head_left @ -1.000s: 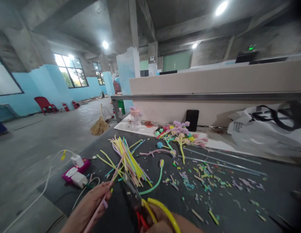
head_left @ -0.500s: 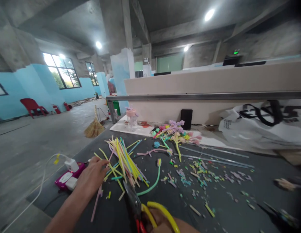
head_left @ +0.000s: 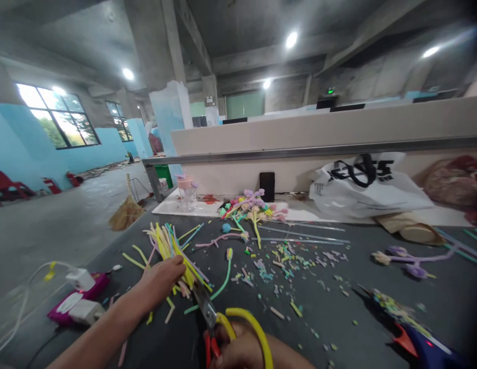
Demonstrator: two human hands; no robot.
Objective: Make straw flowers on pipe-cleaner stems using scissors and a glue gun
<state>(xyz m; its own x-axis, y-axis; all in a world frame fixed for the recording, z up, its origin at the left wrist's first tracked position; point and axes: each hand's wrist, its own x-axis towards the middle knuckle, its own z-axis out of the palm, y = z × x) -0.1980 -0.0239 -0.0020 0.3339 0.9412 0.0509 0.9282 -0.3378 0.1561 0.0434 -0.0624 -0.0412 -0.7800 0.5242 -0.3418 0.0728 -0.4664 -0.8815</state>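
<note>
Head view: the left hand (head_left: 165, 274) touches a loose bundle of thin pastel stems (head_left: 166, 241) on the dark table (head_left: 338, 333), its grip unclear; the right hand (head_left: 240, 351) grips yellow-and-red-handled metal scissors (head_left: 205, 307). Stems look light, bendable, best pinched mid-length.

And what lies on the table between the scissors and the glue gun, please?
Small coloured scraps lie scattered between the scissors and glue gun; the head view shows this.

Sticks (head_left: 163, 240) lay left of centre on the worktop (head_left: 165, 346), power strip (head_left: 99, 286) lower left, glue gun (head_left: 424, 335) lower right.
</note>
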